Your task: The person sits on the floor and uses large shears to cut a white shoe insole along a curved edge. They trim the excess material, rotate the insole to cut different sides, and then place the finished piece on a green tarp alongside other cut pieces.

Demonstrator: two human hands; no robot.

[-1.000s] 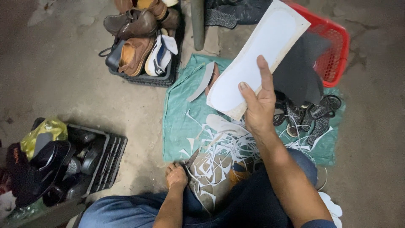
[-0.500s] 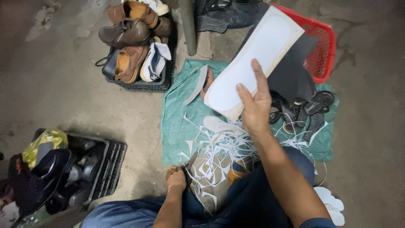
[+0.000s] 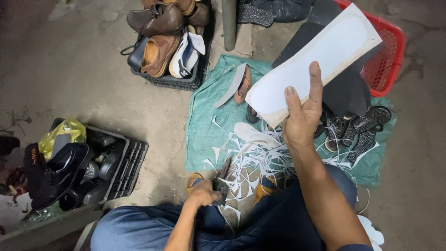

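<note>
Head view: since half a second ago the scene sits much the same. The right hand (image 3: 302,118) still grips the white sole sheet (image 3: 316,60) by its lower edge, fingers over the face and thumb behind, holding it raised at 1 o'clock from the lap. The sheet tilts a little flatter than before and hides more of the dark sheet (image 3: 348,90) behind it. The left hand (image 3: 202,193) stays low at 7 o'clock, clenched round dark scissors (image 3: 222,179) whose blades point up toward the cloth; it has barely moved.

Below the sheet a green cloth (image 3: 204,135) lies on the concrete floor, strewn with white trimmings (image 3: 260,153) and a cut white insole (image 3: 253,135). A grey sole strip (image 3: 232,86) and a tan piece lie at the cloth's top edge, near 12 o'clock. Black woven sandal uppers (image 3: 367,130) lie at 3 o'clock.

Containers: a black crate (image 3: 186,83) at 11 o'clock holds brown leather shoes (image 3: 158,21) and a white sneaker (image 3: 183,58). A second black crate (image 3: 132,162) at 9 o'clock holds dark shoes (image 3: 58,174) and a yellow bag (image 3: 62,135). A red basket (image 3: 388,56) at 2 o'clock stands behind the sheets; its contents are hidden.
</note>
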